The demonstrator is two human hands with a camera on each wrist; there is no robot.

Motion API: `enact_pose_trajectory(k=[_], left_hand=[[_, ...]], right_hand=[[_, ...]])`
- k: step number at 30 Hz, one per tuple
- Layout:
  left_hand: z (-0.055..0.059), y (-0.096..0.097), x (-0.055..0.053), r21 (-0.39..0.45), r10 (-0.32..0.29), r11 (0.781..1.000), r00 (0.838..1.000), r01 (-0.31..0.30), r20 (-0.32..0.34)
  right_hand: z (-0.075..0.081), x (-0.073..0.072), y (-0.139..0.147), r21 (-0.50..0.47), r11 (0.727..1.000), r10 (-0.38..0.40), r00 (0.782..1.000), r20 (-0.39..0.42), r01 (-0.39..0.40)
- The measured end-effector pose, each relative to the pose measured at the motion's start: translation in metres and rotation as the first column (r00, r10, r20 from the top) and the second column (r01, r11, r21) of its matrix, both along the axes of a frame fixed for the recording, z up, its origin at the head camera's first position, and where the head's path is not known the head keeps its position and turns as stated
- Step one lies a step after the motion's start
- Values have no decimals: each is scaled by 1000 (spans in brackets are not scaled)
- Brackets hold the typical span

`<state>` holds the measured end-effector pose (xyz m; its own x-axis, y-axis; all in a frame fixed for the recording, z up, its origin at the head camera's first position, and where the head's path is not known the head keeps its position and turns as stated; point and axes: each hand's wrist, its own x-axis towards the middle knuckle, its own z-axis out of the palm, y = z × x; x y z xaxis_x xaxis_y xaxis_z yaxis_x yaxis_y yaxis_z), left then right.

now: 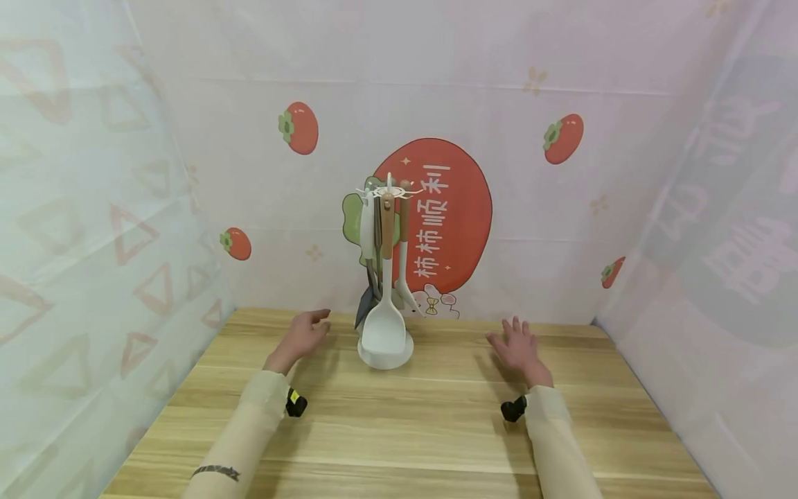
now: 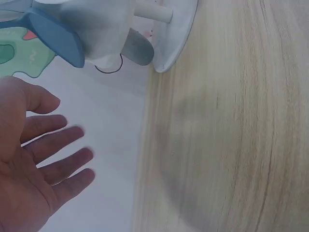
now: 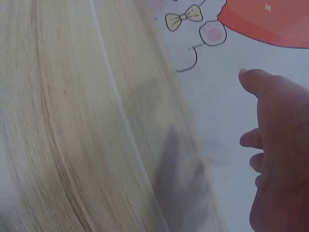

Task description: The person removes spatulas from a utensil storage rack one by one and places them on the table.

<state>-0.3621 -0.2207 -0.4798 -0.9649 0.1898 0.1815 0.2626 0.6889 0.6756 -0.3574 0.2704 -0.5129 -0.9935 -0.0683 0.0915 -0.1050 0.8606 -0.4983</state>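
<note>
At the back middle of the table, a white utensil stand (image 1: 409,352) carries several hanging kitchen tools. In front hangs a white turner (image 1: 384,326) with a wooden handle; a dark blue-grey utensil (image 1: 364,305) and others hang around it, partly overlapped. My left hand (image 1: 303,336) is to the left of the stand, apart from it, its fingers relaxed and holding nothing. The left wrist view shows that palm (image 2: 24,179) beside the blue utensil (image 2: 53,36). Off to the stand's right, my right hand (image 1: 517,346) has its fingers spread with nothing in them.
The wooden table (image 1: 399,430) meets a printed cloth backdrop (image 1: 530,263) right behind the stand. Cloth walls rise on the left (image 1: 93,229) and right (image 1: 704,277). A small black device (image 1: 296,403) is on the left wrist, another (image 1: 514,409) on the right.
</note>
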Motion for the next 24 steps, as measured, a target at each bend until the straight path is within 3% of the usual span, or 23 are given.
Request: enact_pose_trajectory(k=[8, 13, 19, 24], left_hand=[[5, 1, 6, 28, -46, 999, 999, 46, 9], [8, 2, 8, 48, -80, 996, 997, 80, 1], [13, 2, 15, 42, -117, 992, 993, 118, -21], [23, 9, 24, 5, -148, 989, 988, 148, -54]], right_hand=[[8, -1, -20, -115, 987, 119, 991, 66, -111], [11, 1, -33, -175, 972, 169, 984, 64, -156], [11, 8, -50, -180, 968, 187, 981, 44, -176], [11, 11, -65, -179, 960, 223, 975, 17, -217]])
